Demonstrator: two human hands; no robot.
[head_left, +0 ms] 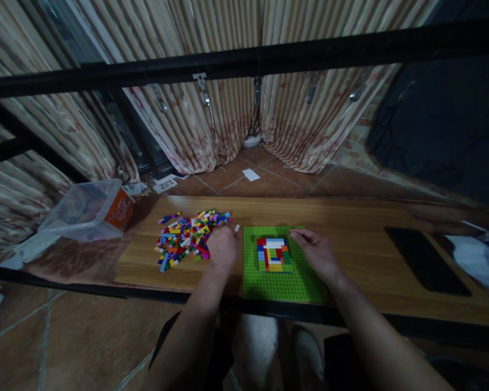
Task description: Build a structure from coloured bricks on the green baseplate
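A green baseplate (285, 282) lies on the wooden table in front of me, with a small flat build of red, blue, white, yellow and green bricks (273, 254) on it. A pile of small loose coloured bricks (187, 234) lies to its left. My left hand (223, 247) rests at the right edge of that pile, fingers curled, with a small white brick (237, 228) at its fingertips. My right hand (315, 250) lies on the right part of the baseplate, fingers bent and pinched toward the build; whether it holds anything is hidden.
A clear plastic box (85, 209) with an orange label lies tipped at the table's left end. A dark flat phone-like slab (426, 258) lies at the right. A black metal bar (244, 60) crosses overhead. Curtains hang behind, over a tiled floor.
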